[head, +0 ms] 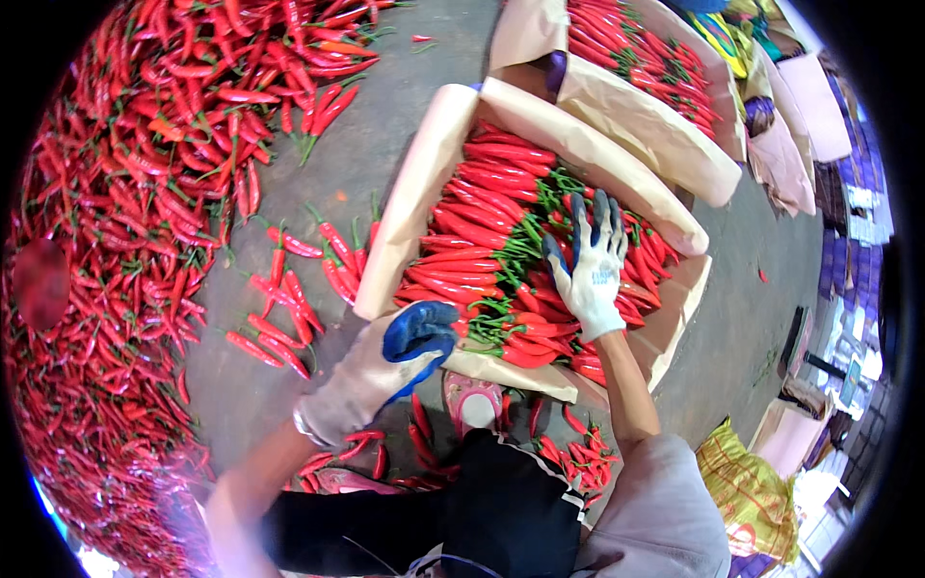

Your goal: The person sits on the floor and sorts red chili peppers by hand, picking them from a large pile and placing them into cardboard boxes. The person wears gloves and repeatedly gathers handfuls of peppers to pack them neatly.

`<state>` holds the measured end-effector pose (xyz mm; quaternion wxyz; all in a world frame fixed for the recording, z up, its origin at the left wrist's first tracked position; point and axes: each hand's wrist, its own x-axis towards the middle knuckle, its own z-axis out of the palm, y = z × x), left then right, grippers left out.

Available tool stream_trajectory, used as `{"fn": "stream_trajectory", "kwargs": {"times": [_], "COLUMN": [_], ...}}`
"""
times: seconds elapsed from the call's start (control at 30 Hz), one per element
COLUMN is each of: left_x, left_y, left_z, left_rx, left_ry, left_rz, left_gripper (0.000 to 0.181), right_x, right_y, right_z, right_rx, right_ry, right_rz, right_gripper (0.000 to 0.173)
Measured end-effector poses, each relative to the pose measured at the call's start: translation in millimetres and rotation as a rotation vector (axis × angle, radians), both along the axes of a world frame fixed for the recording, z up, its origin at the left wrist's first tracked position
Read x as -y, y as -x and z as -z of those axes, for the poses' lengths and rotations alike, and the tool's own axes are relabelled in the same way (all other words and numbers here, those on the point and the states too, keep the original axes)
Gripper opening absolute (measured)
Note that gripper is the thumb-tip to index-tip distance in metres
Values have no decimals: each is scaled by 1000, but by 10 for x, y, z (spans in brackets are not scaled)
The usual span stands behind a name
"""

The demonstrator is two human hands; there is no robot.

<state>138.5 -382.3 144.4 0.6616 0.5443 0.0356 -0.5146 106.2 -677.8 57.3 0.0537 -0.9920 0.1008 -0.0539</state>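
Note:
A crate lined with beige paper [426,180] stands before me, filled with red chili peppers [473,217] laid in rows, their green stems towards the middle. My right hand [596,260], in a white glove with blue-coated fingers, rests palm down with spread fingers on the peppers at the crate's right side. At the near left corner is my left hand [397,361], gloved alike, its fingers curled by the paper edge. A red tip shows beside those fingers; whether the hand grips a pepper cannot be told.
A large heap of loose red chilies [144,180] covers the floor at left. Scattered peppers [278,339] lie between heap and crate, others near my shoes. Another paper-lined crate of chilies [636,115] stands beyond. A yellow woven sack [751,484] is at lower right.

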Motion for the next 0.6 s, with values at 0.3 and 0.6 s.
{"fn": "stream_trajectory", "kwargs": {"times": [0.3,0.6], "left_x": [-1536,-3125], "left_y": [12,1670], "left_z": [-258,740], "left_rx": [520,621], "left_ry": [-573,-1065], "left_rz": [32,351], "left_gripper": [37,27], "right_x": [112,-1136], "right_y": [115,-193], "right_z": [123,-774], "right_rx": [-78,132], "right_ry": [66,-513], "right_rz": [-83,-414], "right_gripper": [73,39]}}
